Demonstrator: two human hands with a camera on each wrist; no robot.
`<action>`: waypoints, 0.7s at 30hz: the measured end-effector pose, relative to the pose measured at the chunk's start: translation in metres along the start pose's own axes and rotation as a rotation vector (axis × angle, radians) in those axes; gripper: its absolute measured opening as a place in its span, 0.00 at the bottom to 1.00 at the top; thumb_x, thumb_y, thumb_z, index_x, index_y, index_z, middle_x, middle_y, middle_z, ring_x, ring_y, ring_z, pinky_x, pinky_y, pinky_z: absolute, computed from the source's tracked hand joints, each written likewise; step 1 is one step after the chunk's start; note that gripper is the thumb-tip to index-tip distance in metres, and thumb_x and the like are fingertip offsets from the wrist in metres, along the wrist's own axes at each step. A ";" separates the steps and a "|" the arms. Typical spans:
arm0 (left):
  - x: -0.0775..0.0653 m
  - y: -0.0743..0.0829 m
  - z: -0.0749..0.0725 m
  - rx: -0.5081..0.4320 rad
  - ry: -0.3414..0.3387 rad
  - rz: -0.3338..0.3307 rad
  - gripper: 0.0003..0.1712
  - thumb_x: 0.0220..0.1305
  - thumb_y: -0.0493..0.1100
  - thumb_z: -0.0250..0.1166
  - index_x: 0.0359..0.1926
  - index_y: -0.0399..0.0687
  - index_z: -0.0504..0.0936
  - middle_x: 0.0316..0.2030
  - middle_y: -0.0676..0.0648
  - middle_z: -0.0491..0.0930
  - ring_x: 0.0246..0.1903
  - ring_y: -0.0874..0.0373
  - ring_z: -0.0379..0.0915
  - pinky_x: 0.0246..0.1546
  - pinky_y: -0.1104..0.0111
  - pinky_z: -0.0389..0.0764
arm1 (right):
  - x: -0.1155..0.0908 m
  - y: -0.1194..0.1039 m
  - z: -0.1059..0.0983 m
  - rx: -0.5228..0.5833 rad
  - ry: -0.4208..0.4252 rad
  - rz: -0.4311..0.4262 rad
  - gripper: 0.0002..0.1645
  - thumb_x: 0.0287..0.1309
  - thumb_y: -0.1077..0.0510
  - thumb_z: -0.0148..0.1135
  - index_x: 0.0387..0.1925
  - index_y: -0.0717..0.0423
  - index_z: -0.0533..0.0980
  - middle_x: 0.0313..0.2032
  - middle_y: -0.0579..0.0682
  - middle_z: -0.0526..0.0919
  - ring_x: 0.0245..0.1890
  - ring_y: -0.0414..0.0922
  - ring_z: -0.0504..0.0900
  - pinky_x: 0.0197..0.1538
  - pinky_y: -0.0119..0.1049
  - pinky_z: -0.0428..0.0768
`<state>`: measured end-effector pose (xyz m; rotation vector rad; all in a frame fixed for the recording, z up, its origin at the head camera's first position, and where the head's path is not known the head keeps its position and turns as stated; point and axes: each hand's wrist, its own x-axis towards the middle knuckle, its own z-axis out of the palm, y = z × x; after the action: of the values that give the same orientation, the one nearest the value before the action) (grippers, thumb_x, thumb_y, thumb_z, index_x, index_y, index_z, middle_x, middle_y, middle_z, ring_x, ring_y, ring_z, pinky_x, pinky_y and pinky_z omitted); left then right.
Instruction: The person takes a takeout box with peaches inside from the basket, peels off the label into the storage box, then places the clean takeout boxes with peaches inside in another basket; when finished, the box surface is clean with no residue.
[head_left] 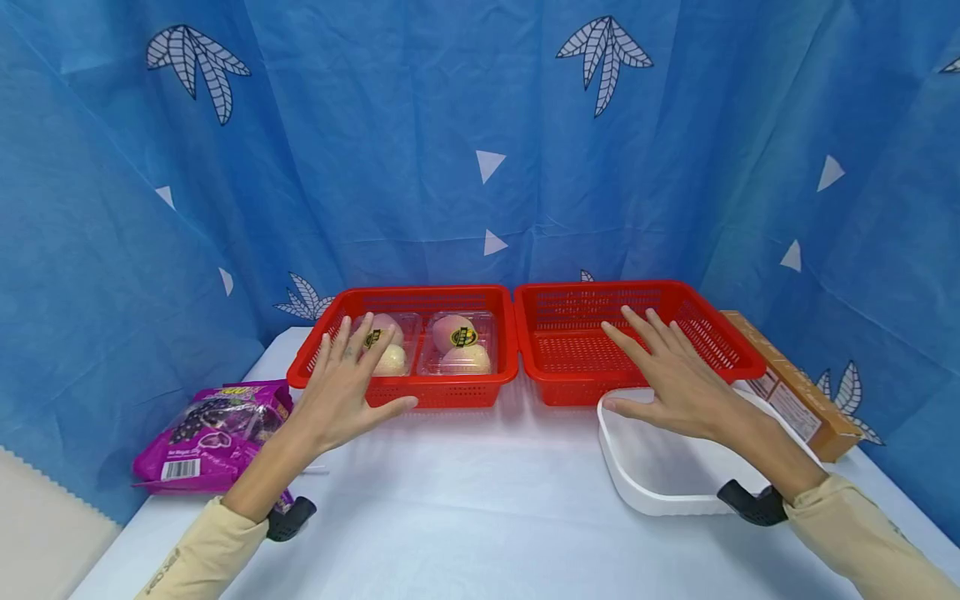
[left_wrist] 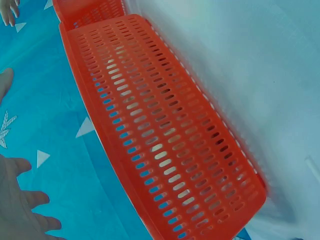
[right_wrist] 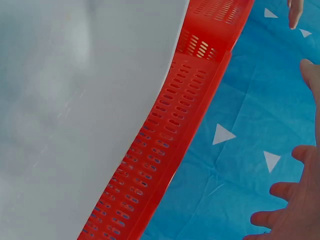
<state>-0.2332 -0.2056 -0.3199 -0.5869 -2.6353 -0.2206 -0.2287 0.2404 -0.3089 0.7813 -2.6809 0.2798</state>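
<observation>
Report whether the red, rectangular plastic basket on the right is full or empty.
Empty, as far as visible: in the head view, the basket shows only its bare slotted floor and walls; the right hand hides part.

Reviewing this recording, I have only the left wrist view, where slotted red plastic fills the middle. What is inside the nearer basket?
Observer: In the head view, that red basket holds two clear packs of round items, pinkish and pale.
Operator: Does anything lie to the left of it?
Observer: Yes, a purple bag with dark fruit printed on it, lying near the left forearm.
Operator: And what is near the right hand?
Observer: A white tub, partly hidden by that hand and its forearm.
</observation>
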 end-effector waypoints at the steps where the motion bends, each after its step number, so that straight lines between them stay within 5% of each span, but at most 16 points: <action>1: 0.000 0.000 0.000 0.004 0.001 0.000 0.60 0.49 0.71 0.65 0.76 0.57 0.46 0.74 0.38 0.45 0.72 0.35 0.34 0.67 0.37 0.40 | 0.000 0.000 0.000 0.001 0.001 -0.001 0.61 0.46 0.33 0.68 0.75 0.40 0.47 0.75 0.54 0.42 0.73 0.62 0.42 0.70 0.64 0.43; 7: 0.001 -0.007 -0.002 -0.006 -0.037 -0.026 0.60 0.50 0.72 0.63 0.76 0.54 0.47 0.74 0.37 0.46 0.72 0.34 0.34 0.67 0.37 0.39 | 0.002 -0.002 0.002 0.041 -0.027 0.016 0.60 0.48 0.33 0.67 0.75 0.39 0.46 0.75 0.54 0.43 0.72 0.63 0.44 0.68 0.67 0.47; 12: 0.004 -0.034 -0.006 -0.076 -0.110 -0.113 0.59 0.53 0.72 0.61 0.76 0.49 0.47 0.73 0.34 0.46 0.71 0.32 0.36 0.65 0.33 0.41 | 0.023 -0.012 0.002 0.117 -0.103 0.070 0.56 0.53 0.34 0.64 0.75 0.43 0.48 0.73 0.59 0.51 0.69 0.63 0.55 0.56 0.66 0.70; 15: 0.007 -0.057 -0.006 -0.115 -0.187 -0.195 0.59 0.55 0.72 0.59 0.75 0.44 0.46 0.72 0.31 0.46 0.70 0.29 0.37 0.62 0.31 0.45 | 0.053 -0.022 0.000 0.185 -0.193 0.079 0.53 0.54 0.38 0.65 0.74 0.48 0.52 0.70 0.60 0.58 0.67 0.61 0.61 0.51 0.61 0.76; 21: 0.011 -0.096 0.002 -0.211 -0.338 -0.327 0.61 0.57 0.73 0.56 0.73 0.33 0.46 0.68 0.26 0.49 0.64 0.24 0.47 0.53 0.32 0.63 | 0.144 -0.043 0.003 0.285 -0.491 0.066 0.50 0.55 0.42 0.66 0.73 0.51 0.53 0.70 0.56 0.59 0.68 0.56 0.59 0.61 0.58 0.70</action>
<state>-0.2849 -0.2870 -0.3225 -0.2700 -3.0536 -0.5463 -0.3203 0.1344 -0.2544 0.9469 -3.1767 0.5597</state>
